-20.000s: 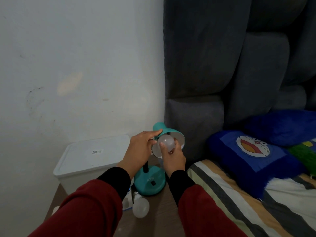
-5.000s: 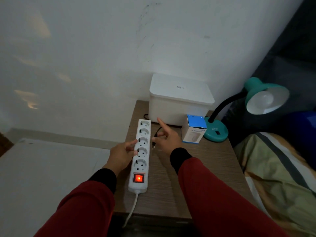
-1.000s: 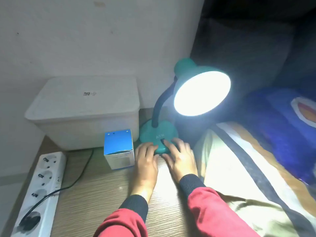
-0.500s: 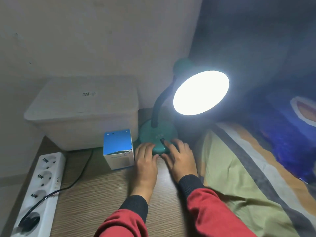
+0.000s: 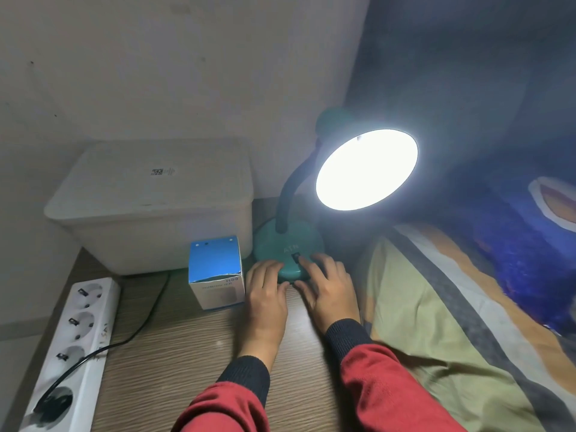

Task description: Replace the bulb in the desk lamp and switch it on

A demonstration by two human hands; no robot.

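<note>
Light floods from the shade of the teal desk lamp, which stands at the back right corner of a wooden bedside table, its black neck curving up from the round base. Both of the person's hands lie flat and open at the front of that base, gripping nothing: the left hand rests its fingertips on the rim, while the right hand has a finger just beside the black rocker switch. With the shade glowing (the bulb itself is lost in the glare), the switching-on step looks complete; the next move likely calls only for lifting both hands away without nudging the lamp. A blue-and-white carton stands closed just left of the base, its contents hidden. Behind it sits a white lidded tub, also shut. A black plug fills the nearest socket of the power strip.
</note>
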